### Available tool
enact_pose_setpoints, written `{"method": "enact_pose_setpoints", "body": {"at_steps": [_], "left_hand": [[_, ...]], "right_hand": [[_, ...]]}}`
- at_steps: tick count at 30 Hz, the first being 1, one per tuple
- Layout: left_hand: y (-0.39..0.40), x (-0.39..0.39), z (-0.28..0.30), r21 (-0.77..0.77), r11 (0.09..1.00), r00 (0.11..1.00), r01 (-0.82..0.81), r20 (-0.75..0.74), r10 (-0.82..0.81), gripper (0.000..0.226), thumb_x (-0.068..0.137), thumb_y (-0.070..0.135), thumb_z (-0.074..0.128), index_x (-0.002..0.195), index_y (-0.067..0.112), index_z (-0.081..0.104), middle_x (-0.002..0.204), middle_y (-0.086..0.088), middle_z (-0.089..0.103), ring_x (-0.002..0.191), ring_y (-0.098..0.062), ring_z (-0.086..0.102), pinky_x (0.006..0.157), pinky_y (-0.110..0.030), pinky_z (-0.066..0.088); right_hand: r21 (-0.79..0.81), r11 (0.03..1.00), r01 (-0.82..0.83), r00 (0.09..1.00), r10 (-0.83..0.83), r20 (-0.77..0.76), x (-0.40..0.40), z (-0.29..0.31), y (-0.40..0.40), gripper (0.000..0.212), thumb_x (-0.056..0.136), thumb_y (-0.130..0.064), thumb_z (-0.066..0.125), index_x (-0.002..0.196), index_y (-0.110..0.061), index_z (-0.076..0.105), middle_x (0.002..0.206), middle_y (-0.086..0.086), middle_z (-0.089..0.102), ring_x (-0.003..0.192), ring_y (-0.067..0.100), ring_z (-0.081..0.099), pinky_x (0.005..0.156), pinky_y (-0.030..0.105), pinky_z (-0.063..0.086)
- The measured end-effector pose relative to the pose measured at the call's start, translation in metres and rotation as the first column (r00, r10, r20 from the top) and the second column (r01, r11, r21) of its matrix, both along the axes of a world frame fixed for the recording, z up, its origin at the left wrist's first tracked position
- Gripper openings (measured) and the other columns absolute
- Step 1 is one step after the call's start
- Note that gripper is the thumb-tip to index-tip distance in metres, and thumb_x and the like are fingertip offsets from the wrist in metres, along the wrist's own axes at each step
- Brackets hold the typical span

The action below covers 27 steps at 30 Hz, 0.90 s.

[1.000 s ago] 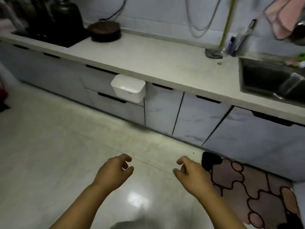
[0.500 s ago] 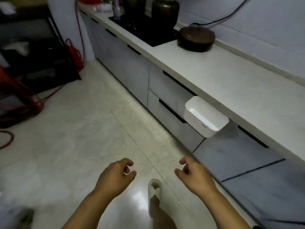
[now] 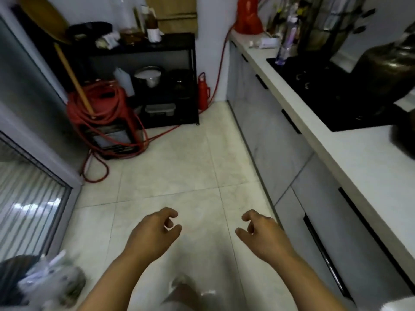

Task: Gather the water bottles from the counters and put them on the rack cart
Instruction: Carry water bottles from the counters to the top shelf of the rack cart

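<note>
A clear plastic water bottle [image 3: 286,39] with a purplish label stands upright on the white counter [image 3: 350,158] at the far right, at the near-left corner of the black cooktop [image 3: 332,95]. A black rack cart [image 3: 161,79] with shelves stands against the far wall. My left hand [image 3: 155,234] and my right hand [image 3: 262,234] hang low over the floor, fingers loosely curled and apart, holding nothing. Both are far from the bottle and the rack.
A coil of red hose [image 3: 101,106] over a heater sits left of the rack, with hose trailing on the tiled floor [image 3: 179,167]. A red flask [image 3: 202,90] stands by the rack. A dark kettle [image 3: 386,75] sits on the cooktop. A glass door [image 3: 27,198] lies left.
The view has swung left along the counter, from the sink and mat to the cooktop end, bringing the rack and the bottle into sight. My hands stay empty in the same pose.
</note>
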<state>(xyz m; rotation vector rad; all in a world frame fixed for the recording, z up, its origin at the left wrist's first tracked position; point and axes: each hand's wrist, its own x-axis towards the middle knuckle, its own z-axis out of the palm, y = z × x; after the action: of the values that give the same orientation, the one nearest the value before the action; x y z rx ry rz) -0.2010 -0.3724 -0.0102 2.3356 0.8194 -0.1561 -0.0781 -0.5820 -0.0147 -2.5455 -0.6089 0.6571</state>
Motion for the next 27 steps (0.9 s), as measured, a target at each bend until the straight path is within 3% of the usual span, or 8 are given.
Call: {"method": "enact_pose_setpoints", "body": {"at_steps": [7, 13, 18, 23, 27], "left_hand": [[0.145, 0.104, -0.033, 0.043, 0.997, 0.995, -0.058, -0.081, 0.061, 0.034, 0.085, 0.038, 0.058, 0.117, 0.028, 0.054, 0.094, 0.009, 0.058, 0.085, -0.011, 0.059, 0.077, -0.024, 0.049], [0.263, 0.254, -0.007, 0.103, 0.993, 0.999, 0.054, -0.016, -0.052, 0.037, 0.085, 0.04, 0.056, 0.121, 0.031, 0.051, 0.097, 0.012, 0.054, 0.083, -0.006, 0.053, 0.072, -0.019, 0.039], [0.3, 0.373, -0.013, 0.047, 0.986, 0.987, 0.163, -0.013, -0.163, 0.038, 0.085, 0.041, 0.056, 0.121, 0.031, 0.051, 0.107, 0.009, 0.06, 0.082, -0.004, 0.052, 0.068, -0.016, 0.035], [0.318, 0.482, -0.042, 0.001, 0.97, 0.967, 0.244, -0.072, -0.243, 0.04, 0.086, 0.043, 0.054, 0.123, 0.032, 0.048, 0.106, 0.01, 0.058, 0.085, -0.004, 0.052, 0.068, -0.015, 0.037], [0.356, 0.58, -0.039, 0.06, 0.974, 0.972, 0.217, -0.11, -0.209, 0.041, 0.086, 0.042, 0.055, 0.125, 0.031, 0.047, 0.111, 0.007, 0.059, 0.085, -0.006, 0.053, 0.068, -0.016, 0.038]], "right_hand": [[-0.074, 0.988, -0.136, 0.99, 0.133, -0.034, 0.134, -0.025, 0.146, 0.043, 0.088, -0.042, 0.051, 0.125, -0.021, 0.045, 0.118, 0.002, 0.06, 0.102, 0.017, 0.058, 0.075, 0.023, 0.042], [-0.011, 0.995, -0.099, 0.995, 0.099, 0.03, 0.262, 0.001, 0.263, 0.04, 0.087, -0.043, 0.052, 0.123, -0.024, 0.046, 0.112, -0.001, 0.061, 0.085, 0.008, 0.048, 0.071, 0.021, 0.038], [-0.023, 0.999, 0.035, 0.999, -0.035, 0.006, 0.356, -0.002, 0.288, 0.041, 0.086, -0.042, 0.054, 0.123, -0.024, 0.047, 0.111, 0.0, 0.062, 0.085, 0.009, 0.051, 0.073, 0.022, 0.042], [-0.057, 0.985, 0.164, 0.983, -0.168, -0.074, 0.461, -0.025, 0.302, 0.043, 0.084, -0.042, 0.056, 0.122, -0.024, 0.049, 0.109, 0.004, 0.065, 0.098, 0.018, 0.061, 0.081, 0.027, 0.048], [0.002, 0.971, 0.239, 0.967, -0.238, -0.086, 0.568, -0.027, 0.32, 0.037, 0.084, -0.037, 0.058, 0.116, -0.019, 0.053, 0.078, 0.004, 0.069, 0.07, 0.012, 0.061, 0.067, 0.026, 0.048]]}}
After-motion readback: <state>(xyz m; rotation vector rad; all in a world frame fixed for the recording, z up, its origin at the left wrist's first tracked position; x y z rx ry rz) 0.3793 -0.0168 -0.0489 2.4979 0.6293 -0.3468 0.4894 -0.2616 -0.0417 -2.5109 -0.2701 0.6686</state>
